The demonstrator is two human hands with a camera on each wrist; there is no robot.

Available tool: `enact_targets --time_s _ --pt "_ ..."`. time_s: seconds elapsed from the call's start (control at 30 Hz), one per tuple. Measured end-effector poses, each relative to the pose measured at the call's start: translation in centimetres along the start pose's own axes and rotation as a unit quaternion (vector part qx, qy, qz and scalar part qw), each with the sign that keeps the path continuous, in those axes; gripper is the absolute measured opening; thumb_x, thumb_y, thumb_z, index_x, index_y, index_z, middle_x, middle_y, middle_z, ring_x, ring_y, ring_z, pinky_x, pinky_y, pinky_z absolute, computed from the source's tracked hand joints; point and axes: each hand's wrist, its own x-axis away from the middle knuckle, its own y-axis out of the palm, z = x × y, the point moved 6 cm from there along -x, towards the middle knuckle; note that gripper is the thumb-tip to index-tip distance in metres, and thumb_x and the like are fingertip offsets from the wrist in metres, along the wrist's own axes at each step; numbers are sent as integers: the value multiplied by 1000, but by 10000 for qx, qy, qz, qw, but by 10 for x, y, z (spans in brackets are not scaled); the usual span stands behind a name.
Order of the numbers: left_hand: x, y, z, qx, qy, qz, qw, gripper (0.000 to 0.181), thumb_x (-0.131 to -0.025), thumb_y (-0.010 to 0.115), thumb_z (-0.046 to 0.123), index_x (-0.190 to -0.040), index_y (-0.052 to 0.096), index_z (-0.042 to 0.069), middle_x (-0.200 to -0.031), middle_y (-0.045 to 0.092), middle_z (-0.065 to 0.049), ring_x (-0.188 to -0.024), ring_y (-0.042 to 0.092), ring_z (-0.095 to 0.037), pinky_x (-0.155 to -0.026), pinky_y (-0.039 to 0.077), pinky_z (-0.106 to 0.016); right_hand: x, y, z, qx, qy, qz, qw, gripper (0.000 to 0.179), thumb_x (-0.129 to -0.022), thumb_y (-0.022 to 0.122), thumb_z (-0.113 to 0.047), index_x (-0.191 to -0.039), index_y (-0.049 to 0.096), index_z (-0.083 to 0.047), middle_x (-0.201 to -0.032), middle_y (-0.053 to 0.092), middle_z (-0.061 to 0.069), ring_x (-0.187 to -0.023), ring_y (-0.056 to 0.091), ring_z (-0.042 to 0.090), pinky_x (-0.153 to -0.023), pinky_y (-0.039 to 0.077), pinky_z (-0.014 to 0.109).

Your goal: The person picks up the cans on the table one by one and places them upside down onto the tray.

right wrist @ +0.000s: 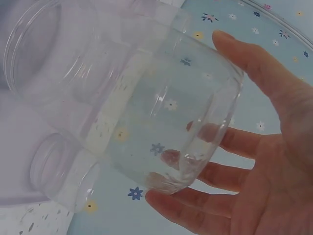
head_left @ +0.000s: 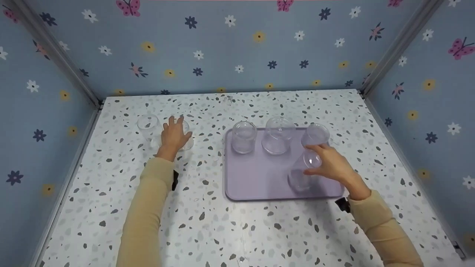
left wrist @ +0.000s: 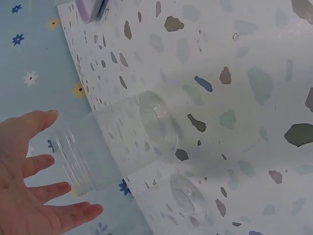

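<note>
The right hand (head_left: 330,163) is curving its fingers and thumb round the upper end of a clear glass (head_left: 299,178), which is occupying the near right part of the purple tray (head_left: 252,181). Left of the tray, the left hand (head_left: 173,135) is spreading its fingers close beside a second glass (left wrist: 117,139); contact is staying unclear. Another glass (head_left: 147,124) is standing farther left of the tray, while three more glasses (head_left: 277,142) are lining its far edge.
</note>
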Motion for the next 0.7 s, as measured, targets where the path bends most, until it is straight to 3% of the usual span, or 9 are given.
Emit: enact_targets --time_s 0.33,0.7 --pt "-5 6 -5 91 -118 -341 9993 65 -86 58 25 -136 27 -4 -130 26 -32 -111 34 -48 -84 38 -54 5 -6 19 36 353 -77 9993 77 -65 77 -30 -126 44 4 -124 41 30 -107 44 44 -81 39 55" --pt "-6 8 -5 296 -134 -49 9995 58 -86 57 17 -132 32 -8 -124 31 -33 -112 34 -47 -87 38 -50 7 -9 35 76 520 -107 9986 78 -66 76 -30 -126 42 7 -116 44 33 -100 46 46 -79 40 55"
